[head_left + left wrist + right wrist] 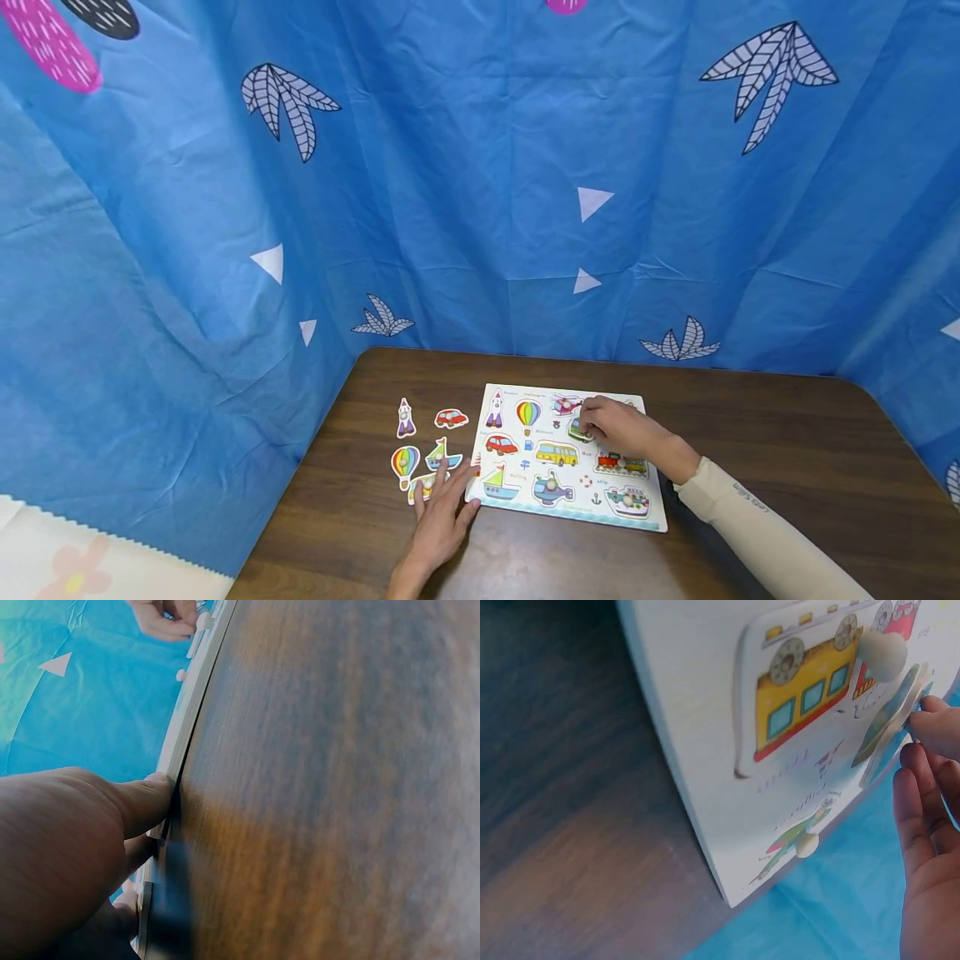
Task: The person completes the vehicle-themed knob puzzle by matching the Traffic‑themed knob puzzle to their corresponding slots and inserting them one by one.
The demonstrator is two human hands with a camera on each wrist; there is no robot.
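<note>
A white wooden peg puzzle board (566, 518) lies on the table, printed with vehicles. Over its upper right part, my right hand (626, 429) pinches a thin puzzle piece (891, 739) between thumb and fingers. The piece stands tilted at its recess; a green vehicle picture (577, 430) shows beside the fingertips, partly hidden. My left hand (438, 521) lies at the board's lower left corner, thumb against the edge. Its fingers reach over a loose sailboat piece (442, 455) and a yellow bus piece (427, 483), which they partly cover.
Loose rocket (406, 418), red car (451, 418) and balloon (405, 463) pieces lie left of the board. Knobbed train (621, 465), ship (628, 502) and submarine (552, 489) pieces sit in the board. A blue curtain (465, 208) hangs behind the brown table (787, 467).
</note>
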